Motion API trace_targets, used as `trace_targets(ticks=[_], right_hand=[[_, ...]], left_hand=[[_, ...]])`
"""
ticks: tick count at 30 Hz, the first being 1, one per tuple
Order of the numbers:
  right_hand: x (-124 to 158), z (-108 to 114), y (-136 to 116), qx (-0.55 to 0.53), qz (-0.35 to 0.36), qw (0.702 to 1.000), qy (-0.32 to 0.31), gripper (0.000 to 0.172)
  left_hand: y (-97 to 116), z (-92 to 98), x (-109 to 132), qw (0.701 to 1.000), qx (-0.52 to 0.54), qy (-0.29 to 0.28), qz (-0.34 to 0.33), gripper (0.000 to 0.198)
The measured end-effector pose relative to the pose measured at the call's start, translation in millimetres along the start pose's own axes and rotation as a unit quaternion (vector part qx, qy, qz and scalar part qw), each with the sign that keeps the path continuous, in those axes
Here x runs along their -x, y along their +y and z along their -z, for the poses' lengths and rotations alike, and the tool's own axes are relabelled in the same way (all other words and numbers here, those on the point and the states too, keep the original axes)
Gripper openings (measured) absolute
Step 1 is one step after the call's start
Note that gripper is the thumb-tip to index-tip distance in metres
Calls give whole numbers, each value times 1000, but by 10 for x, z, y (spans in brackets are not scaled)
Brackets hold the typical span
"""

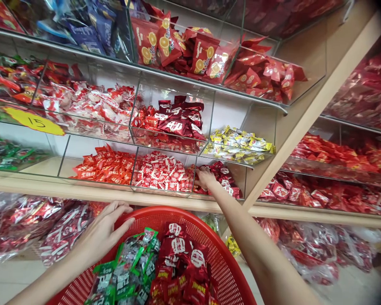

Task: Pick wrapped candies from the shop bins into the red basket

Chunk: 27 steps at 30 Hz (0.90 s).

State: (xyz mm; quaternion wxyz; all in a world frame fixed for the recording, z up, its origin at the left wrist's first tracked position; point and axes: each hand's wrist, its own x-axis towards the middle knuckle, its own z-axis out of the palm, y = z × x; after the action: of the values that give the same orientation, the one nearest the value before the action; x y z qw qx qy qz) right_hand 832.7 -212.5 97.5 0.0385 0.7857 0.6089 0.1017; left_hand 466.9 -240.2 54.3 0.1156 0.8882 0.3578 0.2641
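Red plastic mesh forms the basket (190,224) just under the left hand (103,233), whose fingers are relaxed and slightly curved, spread at the rim and gripping nothing. Right of those fingers, the basket holds green-and-silver packets (127,271) and dark red packets (178,254) with bold white lettering, too blurred to read.

The right arm stretches forward, palm down, and the right hand (205,177) reaches over the front edge of a glass bin (244,182). Its fingers curl down onto a heap of red-and-white wrapped sweets (224,180); whether they are clenched on 1 packet, I cannot tell. Directly left of those fingers lies a bin of white packets with red print (161,171), then orange-red packets (104,165). Above the fingers sit yellow packets (239,146) and dark red packets (178,118).

Further up and left of the fingers, a yellow starburst tag (33,120) shows a handwritten 15. On the top shelf, red bags printed with orange slices (197,53) carry a small word that looks like OZO, though I cannot be sure.
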Motion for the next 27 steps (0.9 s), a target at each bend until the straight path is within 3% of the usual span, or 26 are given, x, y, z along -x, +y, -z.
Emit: trace_targets(ticks=[6,12,18,27], right_hand=[[14,48,60,29,43,999,3,33],[15,24,-8,54,53,997,12,38],[-28,-24,-74,63,38,997,36,29],[-53,-72,-81,68,36,996,44,36]], left_hand=[[-5,-3,14,1000,-1,-1,4,30],[64,4,19,1000,2,-11,11,31],[90,-6,31,1000,-4,-1,20,31],[80,-20,18,1000,2,-9,25,31]])
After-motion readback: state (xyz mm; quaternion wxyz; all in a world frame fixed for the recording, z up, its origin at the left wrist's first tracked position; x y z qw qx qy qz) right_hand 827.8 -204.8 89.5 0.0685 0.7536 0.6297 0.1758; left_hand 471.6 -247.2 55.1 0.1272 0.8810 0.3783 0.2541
